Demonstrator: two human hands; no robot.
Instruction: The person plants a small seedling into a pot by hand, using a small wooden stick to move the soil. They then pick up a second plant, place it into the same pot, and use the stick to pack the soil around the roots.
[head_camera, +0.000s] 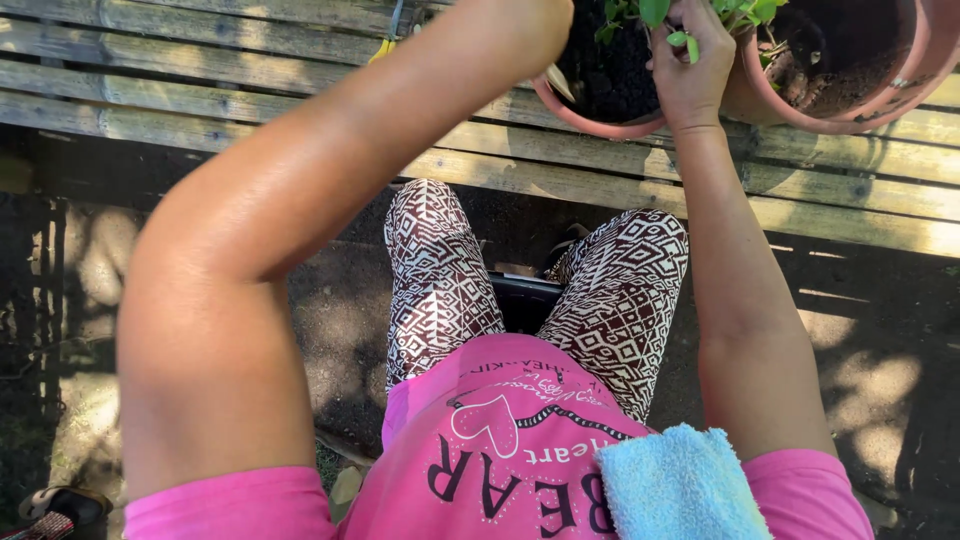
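My right hand (690, 62) is closed around the stems of a small green plant (655, 12), which stands in dark soil in a pink round pot (600, 126) on a wooden slatted bench (200, 90). My left arm crosses the left of the view. My left hand (528, 28) reaches the pot's left rim at the top edge and is mostly cut off, so its fingers are hidden. A pale, pointed object (556, 82) sticks out at the rim below that hand.
A second, larger pink pot (850, 122) with soil stands right of the first. A yellow-handled tool (384, 46) lies on the slats. A light blue towel (680, 485) rests on my right shoulder. A black container (525, 300) sits on the dirt ground between my legs.
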